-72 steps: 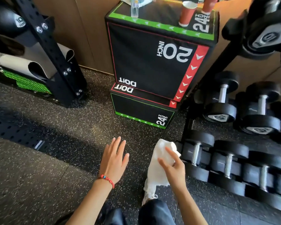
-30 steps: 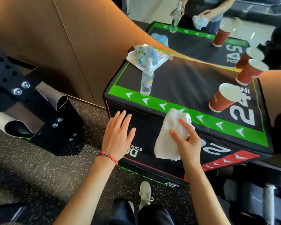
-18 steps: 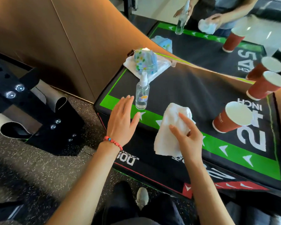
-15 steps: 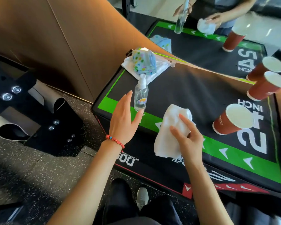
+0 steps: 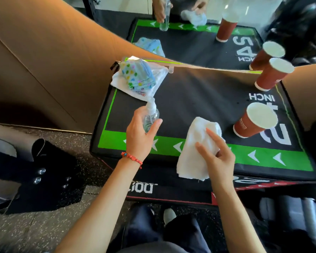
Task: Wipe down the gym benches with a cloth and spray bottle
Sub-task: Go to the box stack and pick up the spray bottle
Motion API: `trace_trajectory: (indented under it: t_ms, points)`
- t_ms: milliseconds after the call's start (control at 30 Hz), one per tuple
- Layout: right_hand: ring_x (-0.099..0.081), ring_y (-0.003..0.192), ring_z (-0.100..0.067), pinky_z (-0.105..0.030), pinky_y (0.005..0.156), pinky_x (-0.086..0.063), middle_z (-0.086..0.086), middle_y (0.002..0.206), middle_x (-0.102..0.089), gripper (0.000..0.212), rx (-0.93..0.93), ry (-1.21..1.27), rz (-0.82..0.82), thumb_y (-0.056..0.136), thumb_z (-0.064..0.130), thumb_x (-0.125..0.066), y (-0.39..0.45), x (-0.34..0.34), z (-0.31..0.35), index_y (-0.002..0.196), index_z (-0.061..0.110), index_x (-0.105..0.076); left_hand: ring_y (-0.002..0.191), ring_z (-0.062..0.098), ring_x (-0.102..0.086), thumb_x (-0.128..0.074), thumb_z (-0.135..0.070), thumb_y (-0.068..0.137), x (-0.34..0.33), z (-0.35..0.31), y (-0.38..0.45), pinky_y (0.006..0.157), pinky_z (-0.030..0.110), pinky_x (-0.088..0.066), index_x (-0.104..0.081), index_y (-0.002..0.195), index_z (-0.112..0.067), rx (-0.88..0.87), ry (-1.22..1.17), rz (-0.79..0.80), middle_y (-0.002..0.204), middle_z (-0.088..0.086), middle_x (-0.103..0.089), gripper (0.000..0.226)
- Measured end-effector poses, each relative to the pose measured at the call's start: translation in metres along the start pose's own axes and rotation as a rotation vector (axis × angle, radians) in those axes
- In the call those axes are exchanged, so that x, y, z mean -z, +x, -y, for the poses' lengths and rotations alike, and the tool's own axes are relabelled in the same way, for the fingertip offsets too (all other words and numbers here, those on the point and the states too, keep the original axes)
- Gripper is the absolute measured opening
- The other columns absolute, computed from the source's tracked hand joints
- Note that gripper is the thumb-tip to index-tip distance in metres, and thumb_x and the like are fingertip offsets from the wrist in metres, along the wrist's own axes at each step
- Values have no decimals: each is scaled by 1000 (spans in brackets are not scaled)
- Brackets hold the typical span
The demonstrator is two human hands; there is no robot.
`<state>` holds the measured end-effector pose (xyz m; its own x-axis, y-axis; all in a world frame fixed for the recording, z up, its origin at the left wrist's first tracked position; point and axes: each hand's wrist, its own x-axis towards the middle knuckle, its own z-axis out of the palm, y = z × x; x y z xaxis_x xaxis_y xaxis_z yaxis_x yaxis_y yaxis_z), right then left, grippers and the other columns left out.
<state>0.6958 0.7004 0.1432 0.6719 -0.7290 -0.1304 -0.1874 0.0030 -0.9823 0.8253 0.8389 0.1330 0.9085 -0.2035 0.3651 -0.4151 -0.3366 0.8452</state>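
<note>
A small clear spray bottle with a white pump top stands near the left front of a black plyo box with a green arrow border. My left hand wraps its fingers and thumb round the bottle. My right hand holds a white cloth over the box's front edge; the cloth hangs down below the hand.
Two red paper cups stand on the right of the box. A folded spotted cloth on a white towel lies at its back left. A mirror behind reflects it all. Dumbbells lie lower right, a black rack foot left.
I rose from the floor to the box top. My left hand reached forward and closed round the spray bottle. My right hand kept the cloth.
</note>
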Motion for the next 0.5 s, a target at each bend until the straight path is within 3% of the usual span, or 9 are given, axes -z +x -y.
trace_trajectory:
  t_ms: [100,233,300,433,500]
  points:
    - [-57,96,-6,-27,88,-47,22,101,-61,40,-12,36,-89,78,13,-73,-12,-3,-3,111,34,-63,87,-4,-51,-65,-30,82,2,4,1,76,0,-37,-54,111,1,-72,-37,68,102,-5,-57,44]
    - [-58,88,-9,-32,86,-48,12,98,-65,40,-21,60,-218,76,14,-74,-34,-3,-10,106,39,-65,83,-9,-54,-57,-37,82,3,1,-6,74,9,-43,-53,108,-10,-105,-162,186,97,-21,-52,38]
    - [-55,75,-6,-28,77,-48,10,88,-64,40,-25,74,-281,76,13,-74,-47,0,-14,105,39,-65,82,-4,-56,-56,-38,83,1,-6,-14,73,14,-44,-49,103,-21,-96,-247,270,95,-15,-56,27]
    - [-46,57,4,-11,60,-38,20,61,-51,41,-45,96,-394,76,9,-74,-78,14,-23,110,29,-64,72,15,-62,-53,-41,82,-9,-25,-37,69,24,-48,-49,96,-18,22,-435,462,80,-14,-59,27]
    - [-48,57,5,-7,57,-39,20,63,-51,44,-65,113,-462,72,14,-78,-95,25,-28,111,28,-65,64,20,-59,-52,-45,79,-16,-36,-52,63,25,-49,-48,92,-23,83,-494,575,71,-15,-57,26]
